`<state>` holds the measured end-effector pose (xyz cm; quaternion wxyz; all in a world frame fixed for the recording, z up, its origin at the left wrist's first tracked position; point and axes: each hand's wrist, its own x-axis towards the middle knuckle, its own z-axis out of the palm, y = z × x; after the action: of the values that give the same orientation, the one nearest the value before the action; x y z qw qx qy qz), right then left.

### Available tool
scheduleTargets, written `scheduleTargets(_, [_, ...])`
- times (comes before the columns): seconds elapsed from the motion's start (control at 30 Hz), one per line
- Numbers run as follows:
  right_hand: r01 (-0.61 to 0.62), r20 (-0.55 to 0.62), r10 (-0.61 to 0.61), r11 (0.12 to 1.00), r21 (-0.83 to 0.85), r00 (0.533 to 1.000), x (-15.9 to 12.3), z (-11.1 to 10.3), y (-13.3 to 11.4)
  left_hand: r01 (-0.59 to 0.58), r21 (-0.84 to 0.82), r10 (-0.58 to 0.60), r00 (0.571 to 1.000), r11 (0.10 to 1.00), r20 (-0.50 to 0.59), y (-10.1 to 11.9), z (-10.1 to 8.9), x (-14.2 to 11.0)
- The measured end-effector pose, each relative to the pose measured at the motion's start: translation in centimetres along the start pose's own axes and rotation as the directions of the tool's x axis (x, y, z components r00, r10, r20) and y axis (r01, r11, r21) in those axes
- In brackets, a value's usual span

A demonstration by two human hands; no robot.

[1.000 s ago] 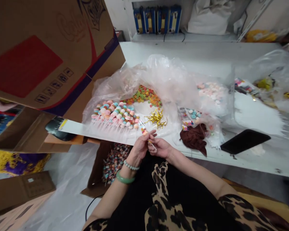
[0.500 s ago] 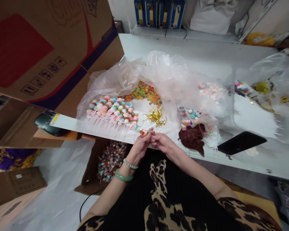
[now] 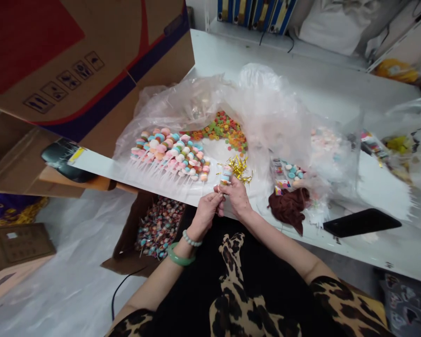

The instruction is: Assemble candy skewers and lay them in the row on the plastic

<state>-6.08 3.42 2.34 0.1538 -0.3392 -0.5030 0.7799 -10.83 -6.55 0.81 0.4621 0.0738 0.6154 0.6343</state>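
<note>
My right hand (image 3: 235, 194) is closed round a candy skewer (image 3: 226, 174), whose blue, white and pink pieces stick up above the fingers at the table's front edge. Just below it, my left hand (image 3: 208, 208) pinches the skewer's lower end, which the fingers mostly hide. Gold twist ties (image 3: 242, 168) lie right behind the held skewer. To the left is a pile of finished-looking candy skewers (image 3: 171, 152) with their white ends toward me. Loose coloured ring candies (image 3: 224, 128) are spread on the plastic farther back.
A large carton (image 3: 91, 61) stands at the left. Below the table edge, an open box (image 3: 126, 252) holds many wrapped candies. On the right are a brown cloth (image 3: 289, 208), a black phone (image 3: 363, 223), blue and white candies (image 3: 294, 170) and clear plastic bags (image 3: 266, 103).
The skewer has swung from pointing left to pointing away from me, and it is now in my right hand. My left hand has moved down to its lower end. The camera view has shifted.
</note>
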Motion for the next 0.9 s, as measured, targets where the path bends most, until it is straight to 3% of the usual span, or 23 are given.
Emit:
scheduleTargets(0.07, [0.057,-0.022,-0.059,0.996,-0.064,0.998,1.1,0.0,-0.2,-0.177,0.144,0.206,0.954,0.974,-0.217,-0.2,-0.6,0.1])
scheduleTargets(0.13, [0.127,0.031,-0.124,0.948,-0.290,0.992,2.5,-0.6,-0.8,-0.294,0.275,0.380,0.856,0.916,-0.352,-0.3,-1.8,0.4])
scheduleTargets(0.17, [0.182,0.064,-0.172,0.872,-0.454,0.983,3.3,-1.0,-1.1,-0.314,0.300,0.416,0.822,0.901,-0.388,-0.4,-2.5,0.5])
scheduleTargets(0.2, [0.246,0.093,-0.244,0.733,-0.634,0.965,4.1,-1.4,-1.4,-0.316,0.298,0.420,0.810,0.901,-0.410,-0.3,-3.1,0.7])
scheduleTargets(0.27, [0.313,0.205,-0.335,0.308,-0.898,0.920,5.7,-2.0,-1.9,-0.296,0.222,0.365,0.829,0.929,-0.424,-0.1,-4.0,1.1])
scheduleTargets(0.33, [0.329,0.325,-0.286,-0.037,-0.944,0.901,7.1,-2.3,-1.8,-0.262,0.102,0.280,0.873,0.960,-0.398,0.2,-4.3,1.4])
scheduleTargets(0.4, [0.362,0.394,-0.225,-0.173,-0.916,0.891,8.0,-2.3,-1.5,-0.227,0.000,0.210,0.903,0.974,-0.374,0.7,-4.2,1.4])
scheduleTargets(0.47, [0.407,0.429,-0.249,-0.134,-0.903,0.869,8.5,-2.4,-1.1,-0.201,-0.060,0.166,0.916,0.978,-0.365,1.2,-4.0,1.2])
scheduleTargets(0.5, [0.430,0.426,-0.290,-0.056,-0.901,0.857,8.7,-2.6,-1.1,-0.191,-0.084,0.148,0.920,0.978,-0.363,1.4,-4.0,1.1])
scheduleTargets(0.53, [0.447,0.401,-0.342,0.065,-0.892,0.850,8.9,-2.8,-1.2,-0.178,-0.109,0.128,0.924,0.978,-0.360,1.7,-3.9,1.0])
scheduleTargets(0.6, [0.448,0.267,-0.431,0.402,-0.798,0.862,9.3,-3.4,-1.7,-0.145,-0.163,0.080,0.934,0.976,-0.349,2.0,-3.8,1.0])
scheduleTargets(0.67, [0.391,0.088,-0.421,0.718,-0.576,0.903,9.6,-4.2,-2.7,-0.089,-0.225,0.013,0.948,0.970,-0.317,2.3,-3.5,1.2])
scheduleTargets(0.7, [0.352,0.019,-0.386,0.818,-0.455,0.922,9.6,-4.6,-3.3,-0.054,-0.253,-0.023,0.956,0.966,-0.291,2.4,-3.3,1.3])
scheduleTargets(0.77, [0.284,-0.052,-0.311,0.915,-0.288,0.949,9.2,-5.1,-4.6,0.012,-0.286,-0.081,0.970,0.958,-0.230,2.5,-2.8,1.7])
scheduleTargets(0.9, [0.263,-0.018,-0.277,0.928,-0.264,0.961,6.1,-4.9,-5.7,0.053,-0.261,-0.099,0.981,0.964,-0.168,2.9,-1.3,2.2])
